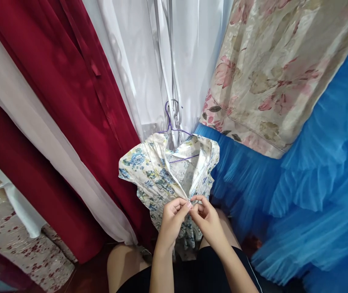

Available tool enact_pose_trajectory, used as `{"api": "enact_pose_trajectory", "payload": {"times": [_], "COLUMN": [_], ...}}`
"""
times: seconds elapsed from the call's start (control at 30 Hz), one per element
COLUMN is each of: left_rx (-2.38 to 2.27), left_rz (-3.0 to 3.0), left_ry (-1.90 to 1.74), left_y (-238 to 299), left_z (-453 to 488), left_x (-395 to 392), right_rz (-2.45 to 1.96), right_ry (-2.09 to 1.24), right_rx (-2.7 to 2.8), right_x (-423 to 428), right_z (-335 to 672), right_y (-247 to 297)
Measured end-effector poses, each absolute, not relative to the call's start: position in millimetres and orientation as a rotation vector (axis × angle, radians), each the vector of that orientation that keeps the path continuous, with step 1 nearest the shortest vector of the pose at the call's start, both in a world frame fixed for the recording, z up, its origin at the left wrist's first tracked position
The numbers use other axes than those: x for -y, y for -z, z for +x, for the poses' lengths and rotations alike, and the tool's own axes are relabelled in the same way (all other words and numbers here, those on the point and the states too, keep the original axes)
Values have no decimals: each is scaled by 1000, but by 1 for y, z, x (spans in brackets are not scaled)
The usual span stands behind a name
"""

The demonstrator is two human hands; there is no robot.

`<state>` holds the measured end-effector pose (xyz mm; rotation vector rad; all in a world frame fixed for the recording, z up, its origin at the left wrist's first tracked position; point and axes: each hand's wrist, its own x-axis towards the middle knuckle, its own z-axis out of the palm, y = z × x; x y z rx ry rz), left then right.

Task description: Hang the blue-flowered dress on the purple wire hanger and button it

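A sleeveless white garment (152,175) with blue and yellow flowers hangs on a thin purple hanger (170,124) in front of my knees. Its front gapes in a deep V, and a narrow zipper-like edge (174,179) runs down the opening. At the bottom of the V, my left hand (174,215) pinches the cloth between thumb and fingers. Close against it, my right hand (205,215) is closed on the same spot from the other side. The fingertips meet there and hide whatever small part lies between them.
Long red drapes (79,122) and pale sheer cloth hang on the left. White fabric (192,49) with dangling ribbons (164,65) is behind the hanger. To the right hang a beige garment (271,81) with pink flowers and ruffled blue tulle (311,187).
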<state>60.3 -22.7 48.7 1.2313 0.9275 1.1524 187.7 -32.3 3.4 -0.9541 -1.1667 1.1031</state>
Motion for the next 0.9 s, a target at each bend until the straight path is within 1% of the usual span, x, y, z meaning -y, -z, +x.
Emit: {"api": "enact_pose_trajectory", "payload": {"times": [0.17,0.37,0.47,0.63,0.77,0.9], "left_rx": [-854,-881,-914,-941,-830,-773], "left_rz": [1209,1107,1073,1186,1213,1260], "left_ry": [-1080,-1185,-1253,-1301,-1314,-1393], "left_y": [-48,-49,-60,-109,-156,-186], "left_z": [59,68,71,67,64,62], "left_x": [21,24,20,-5,-28,-45], "right_rz": [-956,-930,-936,-988,-968,-962], "right_ry": [-1103,-1125,-1098,-1116,-1126,-1145], "right_rx": [1160,1207,1269,1340,1374,1405], "right_x": [33,36,38,39,41,43], "right_z": [180,174,177,182,180,181], "right_y": [-3,-13,-15,-12,-15,-19]}}
